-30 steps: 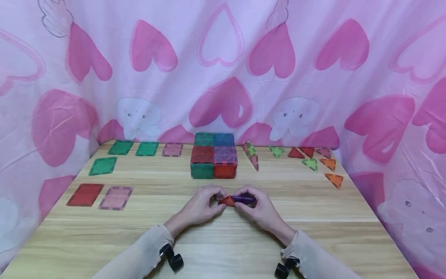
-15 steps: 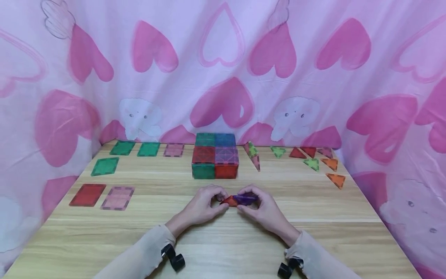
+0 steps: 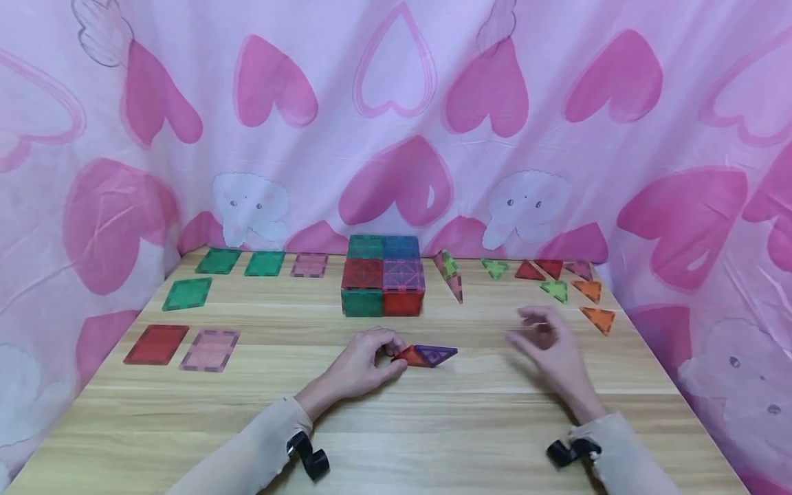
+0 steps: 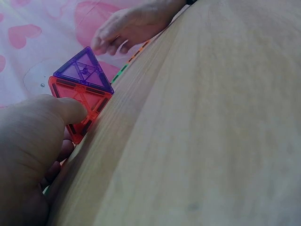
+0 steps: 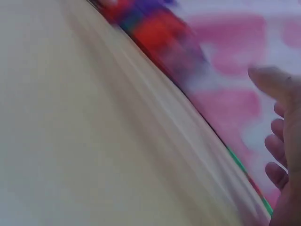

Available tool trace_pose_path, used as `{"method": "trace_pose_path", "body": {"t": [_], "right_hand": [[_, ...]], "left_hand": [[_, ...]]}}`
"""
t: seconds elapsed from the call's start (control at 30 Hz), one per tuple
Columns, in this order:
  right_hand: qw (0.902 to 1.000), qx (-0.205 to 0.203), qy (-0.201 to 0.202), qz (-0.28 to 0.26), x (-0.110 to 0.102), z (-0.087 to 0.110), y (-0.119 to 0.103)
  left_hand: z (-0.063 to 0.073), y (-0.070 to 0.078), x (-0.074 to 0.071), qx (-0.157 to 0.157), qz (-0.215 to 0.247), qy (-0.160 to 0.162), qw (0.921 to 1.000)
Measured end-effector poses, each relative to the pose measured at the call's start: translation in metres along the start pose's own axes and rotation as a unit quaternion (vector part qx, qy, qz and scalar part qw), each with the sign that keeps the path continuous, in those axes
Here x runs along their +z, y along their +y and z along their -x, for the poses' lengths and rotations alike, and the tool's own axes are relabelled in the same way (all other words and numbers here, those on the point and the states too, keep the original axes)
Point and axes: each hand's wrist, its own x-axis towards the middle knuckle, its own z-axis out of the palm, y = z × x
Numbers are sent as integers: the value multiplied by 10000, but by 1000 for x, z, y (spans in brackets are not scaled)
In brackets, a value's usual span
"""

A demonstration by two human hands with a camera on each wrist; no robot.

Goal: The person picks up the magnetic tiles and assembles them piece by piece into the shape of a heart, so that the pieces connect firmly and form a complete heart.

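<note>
In the head view my left hand (image 3: 361,361) pinches a red triangular magnetic tile (image 3: 410,356) between thumb and fingers, just above the wooden table. A purple triangular tile (image 3: 436,355) is joined to it edge to edge and points to the right. The left wrist view shows both tiles upright, the purple one (image 4: 84,71) above the red one (image 4: 95,97), with the thumb over the red face. My right hand (image 3: 553,350) holds nothing; its fingers are loosely bent in the air, nearest to a green triangle (image 3: 555,291) and an orange triangle (image 3: 597,320).
A box of coloured square tiles (image 3: 383,275) stands at the back middle, with joined green and pink triangles (image 3: 454,287) beside it. Red (image 3: 156,345), pink (image 3: 209,350) and green (image 3: 188,294) squares lie at the left. Several loose triangles lie at the back right, before a pink curtain (image 3: 396,82).
My right hand has let go of the purple tile and moved right. The left hand keeps its grip on the red tile, in nearly the same place.
</note>
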Motion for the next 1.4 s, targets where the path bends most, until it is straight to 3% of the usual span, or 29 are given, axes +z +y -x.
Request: {"method": "trace_pose_path", "body": {"t": [0.1, 0.2, 0.33, 0.5, 0.73, 0.87, 1.0, 1.13, 1.4], "right_hand": [[9921, 329, 905, 808, -37, -9, 21], [9725, 635, 1349, 1791, -73, -13, 40], [9520, 871, 1107, 2717, -105, -9, 56], [9482, 828, 752, 2973, -115, -8, 64], [9568, 665, 448, 2795, -112, -6, 59], [9751, 414, 263, 2164, -104, -6, 53], [9908, -131, -249, 1324, -85, -9, 45], [9914, -274, -810, 994, -59, -7, 31], [9837, -114, -1666, 673, -4, 5, -2]], "left_hand": [[0, 0, 0, 8, 7, 18, 10000], [0, -1, 0, 21, 7, 33, 10000], [0, -1, 1, 40, 18, 35, 10000], [-1, -1, 1, 60, 45, 51, 10000], [0, -3, 1, 65, 48, 42, 10000], [0, -3, 1, 52, 36, 30, 10000], [0, -2, 1, 44, 57, 23, 10000], [0, -2, 1, 68, 50, 14, 10000], [0, -1, 1, 84, 48, 36, 9999]]}}
